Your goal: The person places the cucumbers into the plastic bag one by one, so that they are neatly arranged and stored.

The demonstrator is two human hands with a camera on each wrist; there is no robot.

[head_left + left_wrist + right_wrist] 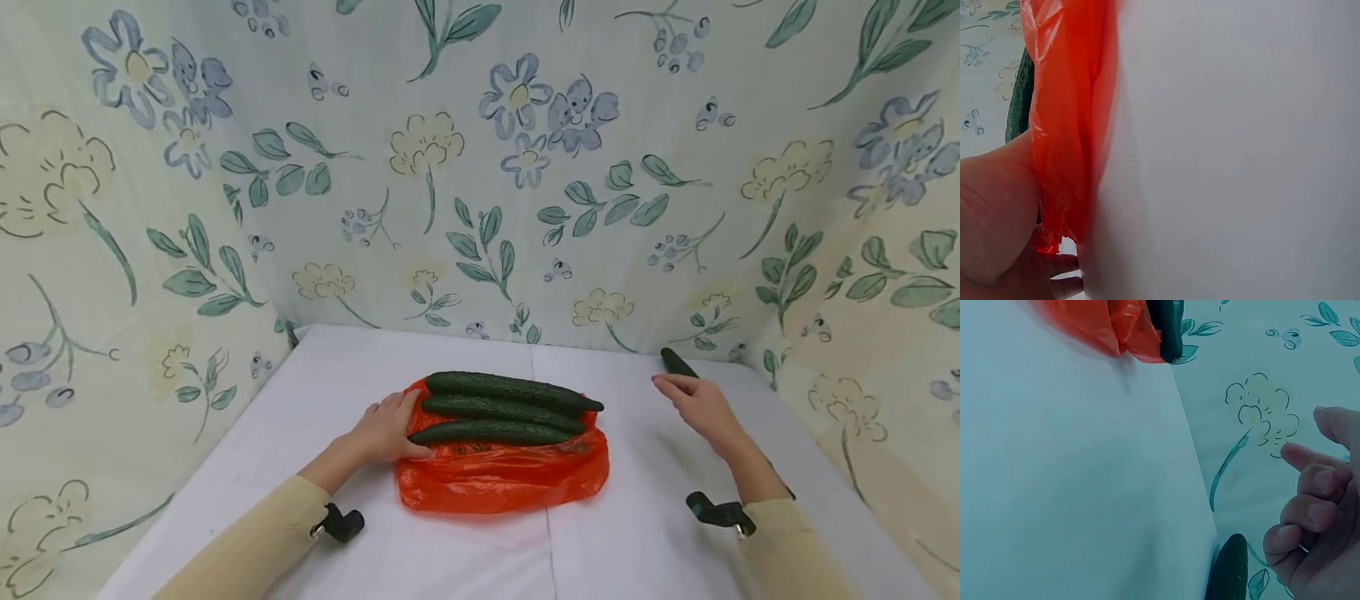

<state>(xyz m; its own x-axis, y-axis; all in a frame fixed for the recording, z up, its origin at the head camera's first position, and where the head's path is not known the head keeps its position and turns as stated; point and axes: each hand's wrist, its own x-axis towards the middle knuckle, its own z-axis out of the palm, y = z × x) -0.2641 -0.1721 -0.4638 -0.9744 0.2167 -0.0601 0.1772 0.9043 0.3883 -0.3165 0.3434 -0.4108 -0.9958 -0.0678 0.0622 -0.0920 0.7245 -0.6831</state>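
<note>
Three long dark green cucumbers [502, 408] lie side by side on a crumpled red plastic bag [502, 483]. At the bag's left end, my left hand [390, 429] holds its edge, with the thumb beside the tip of the nearest cucumber. The left wrist view shows the red bag [1066, 137] between the thumb and the fingers, with part of a cucumber [1020, 94] behind it. My right hand [701, 408] is raised at the right with loosely curled fingers and holds nothing. Just beyond it lies another cucumber [677, 362], partly hidden by the hand.
A white cloth [465, 550] with a crease down its middle covers the table. Floral curtains [480, 167] stand behind the table and along both sides. Dark wrist camera mounts [343, 523] stick out from both sleeves.
</note>
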